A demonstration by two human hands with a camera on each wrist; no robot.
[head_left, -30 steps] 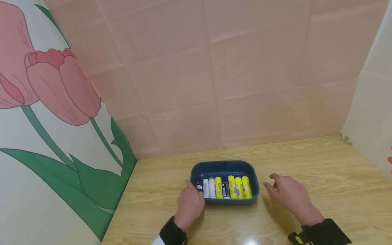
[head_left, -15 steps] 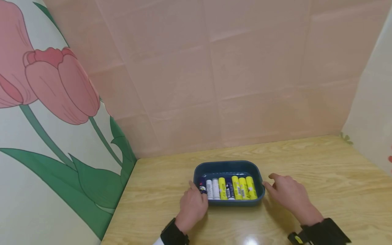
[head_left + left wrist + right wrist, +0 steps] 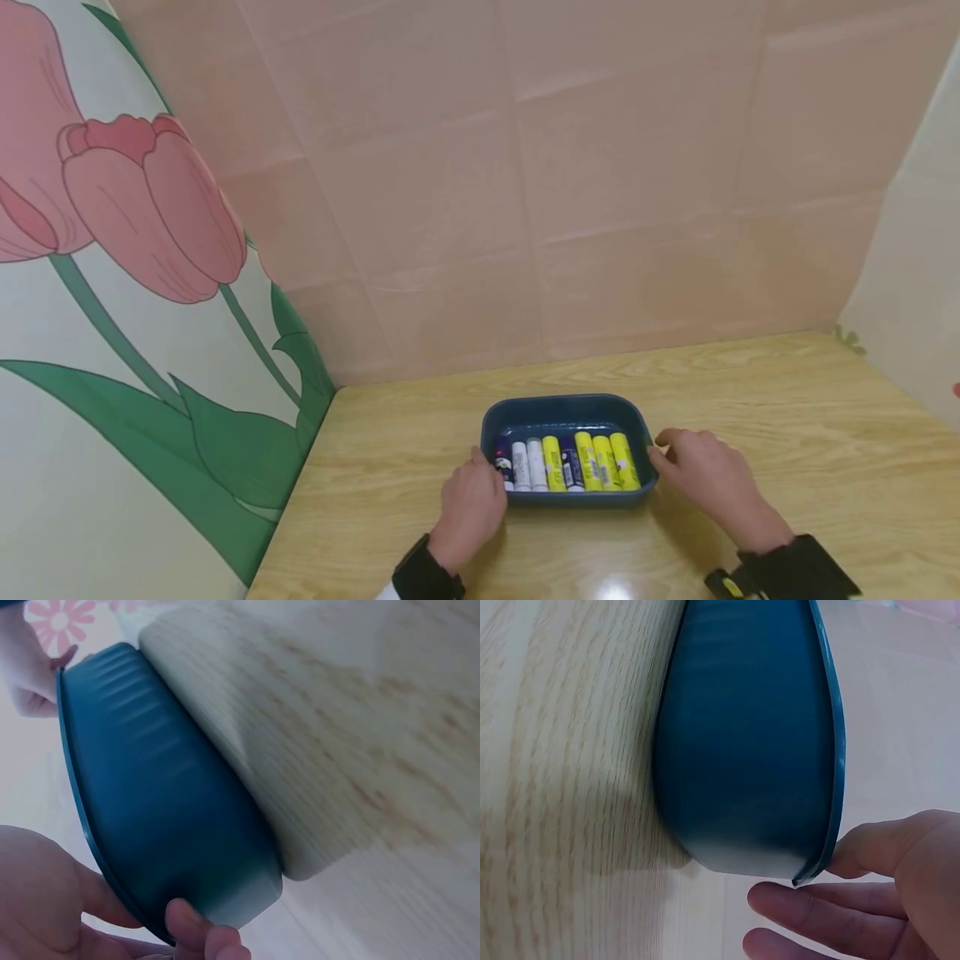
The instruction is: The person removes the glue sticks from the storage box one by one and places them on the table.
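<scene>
A wooden bench (image 3: pixel 750 400) is enclosed by pink panels and a tulip-printed wall (image 3: pixel 112 250). Near its front edge a dark blue tray (image 3: pixel 564 407) is set, flanked by 2 hands. The left hand (image 3: pixel 471 504) is curled around the tray's left end; the right hand (image 3: pixel 705 475) is pressed to its right rim, fingers relaxed. Inside, 7 tubes (image 3: pixel 570 462) are laid side by side: 4 yellow, 2 white, 1 dark blue.
</scene>
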